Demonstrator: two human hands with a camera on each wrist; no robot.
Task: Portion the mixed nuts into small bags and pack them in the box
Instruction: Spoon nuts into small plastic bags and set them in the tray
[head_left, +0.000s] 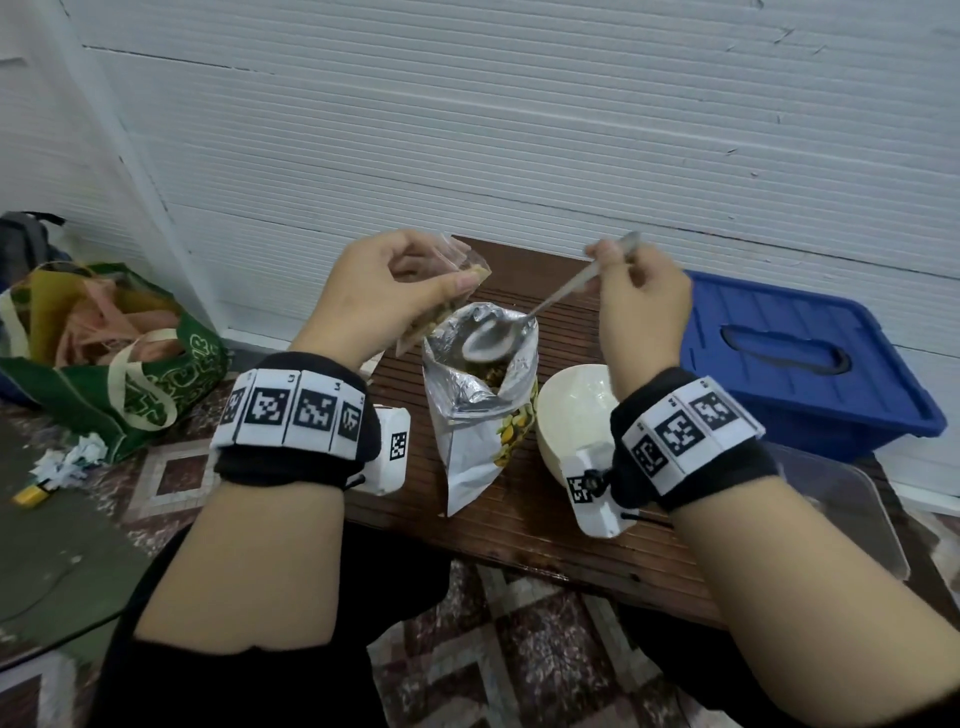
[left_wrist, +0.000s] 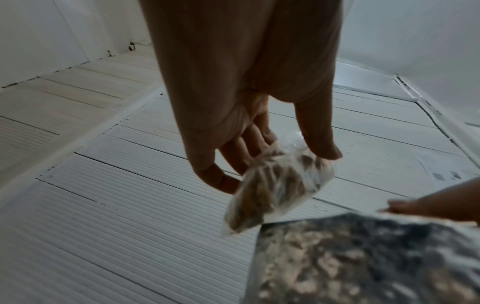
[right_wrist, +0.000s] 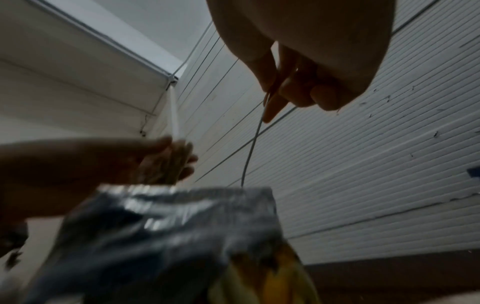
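Observation:
A silver foil pouch of mixed nuts (head_left: 480, 400) stands open on the brown table (head_left: 524, 525). My left hand (head_left: 395, 283) pinches a small clear bag (head_left: 441, 306) partly filled with nuts, held just above the pouch's left rim; the same small bag (left_wrist: 275, 189) hangs from my fingers in the left wrist view. My right hand (head_left: 636, 283) grips the handle of a metal spoon (head_left: 524, 317), whose bowl dips into the pouch mouth. The pouch (right_wrist: 166, 242) is blurred in the right wrist view, with the spoon handle (right_wrist: 250, 148) running down into it.
A white bowl (head_left: 574, 410) sits right of the pouch. A blue lidded box (head_left: 795, 358) stands at the table's far right, with a clear plastic lid (head_left: 852, 504) in front. A green cloth bag (head_left: 114, 348) and crumpled paper lie on the floor at left.

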